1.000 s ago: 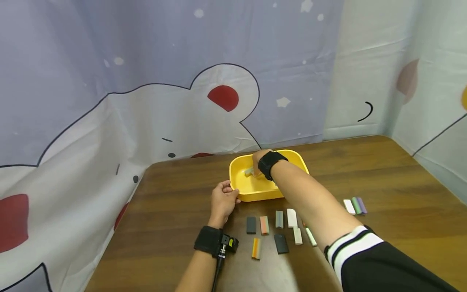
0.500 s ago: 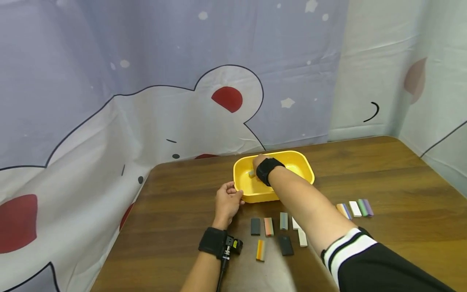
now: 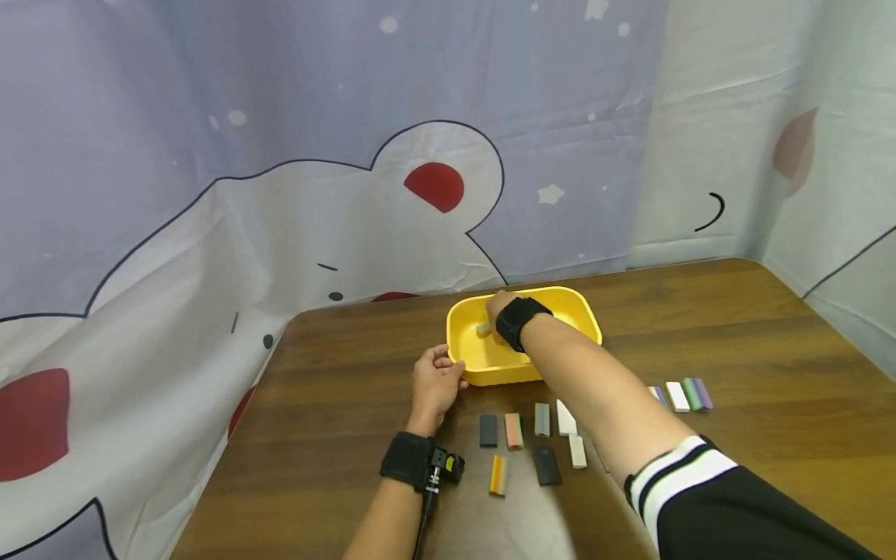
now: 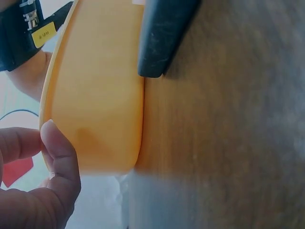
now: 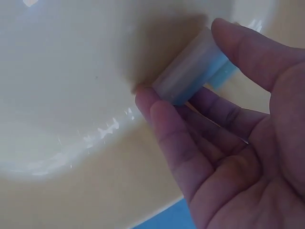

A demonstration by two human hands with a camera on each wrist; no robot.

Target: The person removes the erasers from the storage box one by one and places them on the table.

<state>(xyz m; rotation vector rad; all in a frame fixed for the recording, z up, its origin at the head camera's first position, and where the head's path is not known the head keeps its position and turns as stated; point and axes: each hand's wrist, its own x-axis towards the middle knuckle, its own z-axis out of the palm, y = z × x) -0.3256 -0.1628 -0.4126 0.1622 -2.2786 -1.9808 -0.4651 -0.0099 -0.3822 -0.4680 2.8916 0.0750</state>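
My left hand (image 3: 434, 385) pinches the near left corner of a yellow plastic basin (image 3: 490, 376) at its rim, thumb outside the wall in the left wrist view. My right hand (image 3: 498, 306) reaches down inside the basin. In the right wrist view its thumb and fingertips grip the two ends of a small whitish and pale blue eraser (image 5: 188, 64), close over the basin floor. Behind that lies a light blue piece (image 5: 223, 75), partly hidden. A small pale block (image 3: 483, 330) shows beside the right hand in the head view.
Several erasers lie on the wooden table (image 3: 336, 435) before the basin, among them a dark one (image 3: 488, 430), an orange-striped one (image 3: 498, 475) and a white one (image 3: 565, 418). Farther right is a row with white (image 3: 677, 397) and purple (image 3: 703, 394) erasers. A patterned curtain (image 3: 280, 233) hangs behind.
My right hand stays in the basin with only slight shifts, its forearm covering and uncovering erasers at the right. My left hand keeps its hold on the rim. The head view has turned slightly.
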